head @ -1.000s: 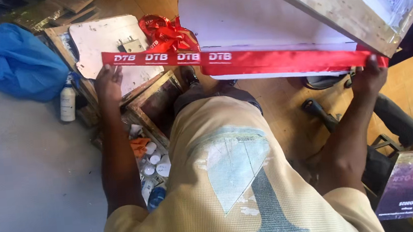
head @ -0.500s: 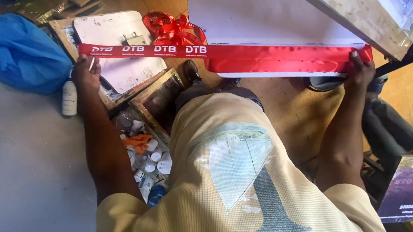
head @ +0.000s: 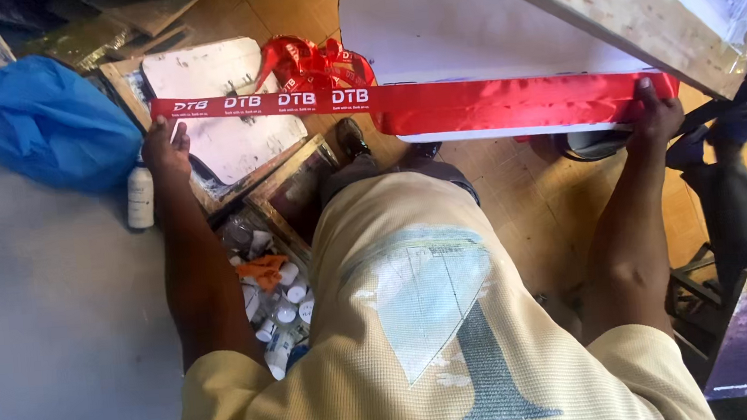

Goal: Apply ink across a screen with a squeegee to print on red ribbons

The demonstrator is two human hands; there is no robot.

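A long red ribbon [head: 436, 101] with white printing is being held stretched out, nearly level, across the upper half of the view. Its left end is being pinched by the left hand [head: 165, 147], whose fingers are closed on the strip, while its right end is being gripped by the right hand [head: 656, 113], also closed around the strip. The right-hand stretch of the ribbon (the shiny, unprinted part) is being laid along the near edge of a white board [head: 465, 22], touching it. Behind the ribbon's middle, a loose bundle of red ribbon [head: 311, 62] is lying on the tiled floor [head: 525, 188].

Below the left hand, a white worn board [head: 223, 133] in a wooden frame is lying flat, and a small white bottle [head: 139, 196] is lying just beside the wrist on the grey surface [head: 50, 319]. A blue plastic bag [head: 47, 130] is resting on that surface, further left. Beside the left forearm, a cluster of small capped bottles [head: 279, 313] and an orange rag [head: 262, 269] are gathered. The wearer's beige printed shirt [head: 431, 349] is filling the lower centre. At upper right, a wooden frame [head: 618, 17] is slanting over the white board.
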